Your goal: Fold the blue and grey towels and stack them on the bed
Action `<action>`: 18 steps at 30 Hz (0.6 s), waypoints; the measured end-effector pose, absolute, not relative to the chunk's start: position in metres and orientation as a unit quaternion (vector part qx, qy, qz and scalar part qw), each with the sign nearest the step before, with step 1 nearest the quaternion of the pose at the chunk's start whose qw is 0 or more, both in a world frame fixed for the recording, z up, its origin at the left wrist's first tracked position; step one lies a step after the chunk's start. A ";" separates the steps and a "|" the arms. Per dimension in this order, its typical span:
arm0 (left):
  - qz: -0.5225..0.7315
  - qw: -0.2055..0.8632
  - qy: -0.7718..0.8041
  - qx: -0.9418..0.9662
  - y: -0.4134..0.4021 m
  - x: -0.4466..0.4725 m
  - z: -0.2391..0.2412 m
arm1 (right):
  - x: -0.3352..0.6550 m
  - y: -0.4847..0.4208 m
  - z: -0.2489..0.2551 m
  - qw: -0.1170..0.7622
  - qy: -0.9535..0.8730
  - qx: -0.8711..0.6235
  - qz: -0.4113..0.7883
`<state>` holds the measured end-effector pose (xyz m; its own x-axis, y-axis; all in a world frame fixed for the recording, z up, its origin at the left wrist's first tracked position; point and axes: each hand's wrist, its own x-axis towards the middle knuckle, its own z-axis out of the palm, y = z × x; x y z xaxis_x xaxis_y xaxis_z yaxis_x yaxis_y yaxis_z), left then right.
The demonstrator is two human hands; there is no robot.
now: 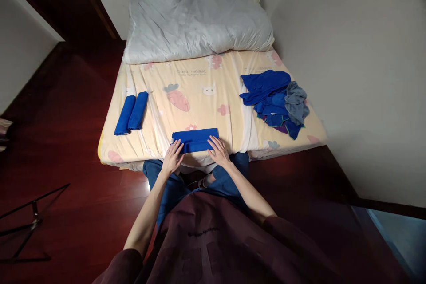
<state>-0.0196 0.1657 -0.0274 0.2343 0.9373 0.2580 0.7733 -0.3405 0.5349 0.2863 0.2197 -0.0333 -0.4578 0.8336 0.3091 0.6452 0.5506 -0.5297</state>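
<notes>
The left hand (173, 157) and right hand (218, 151) rest palm-down, each grip spread wide, on one folded blue cloth (197, 137), two blue bundles (138, 111) lying leftward.

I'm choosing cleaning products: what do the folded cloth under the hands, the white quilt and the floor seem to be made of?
Cloth: probably microfibre or another soft fabric, matt; its folds show no shine.
Quilt: likely a thin cotton or synthetic shell with soft filling; it looks puffy and creased.
Floor: wood or wood-look laminate, I can't tell which; dark red, glossy, reflecting light.
</notes>
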 end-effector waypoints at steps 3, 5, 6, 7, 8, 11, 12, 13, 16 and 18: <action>0.236 0.142 0.559 0.782 0.170 -0.018 -0.038 | 0.288 0.222 -0.043 0.256 -0.847 -0.432 0.172; 0.220 0.137 0.575 0.776 0.171 -0.020 -0.047 | 0.293 0.222 -0.052 0.238 -0.847 -0.440 0.178; 0.215 0.136 0.585 0.770 0.171 -0.022 -0.051 | 0.296 0.223 -0.056 0.230 -0.847 -0.444 0.182; 0.212 0.134 0.594 0.764 0.172 -0.023 -0.054 | 0.298 0.223 -0.059 0.224 -0.846 -0.447 0.185; 0.211 0.133 0.601 0.759 0.172 -0.024 -0.057 | 0.300 0.223 -0.062 0.221 -0.846 -0.448 0.186; 0.206 0.129 0.610 0.754 0.173 -0.025 -0.061 | 0.302 0.227 -0.066 0.224 -0.846 -0.449 0.182; 0.205 0.127 0.612 0.753 0.174 -0.025 -0.061 | 0.301 0.229 -0.066 0.226 -0.845 -0.450 0.180; 0.205 0.126 0.613 0.753 0.175 -0.025 -0.061 | 0.301 0.231 -0.067 0.229 -0.844 -0.451 0.179; 0.207 0.124 0.620 0.746 0.181 -0.026 -0.062 | 0.297 0.241 -0.067 0.231 -0.838 -0.461 0.181; 0.212 0.130 0.626 0.739 0.186 -0.027 -0.061 | 0.296 0.248 -0.066 0.223 -0.832 -0.474 0.183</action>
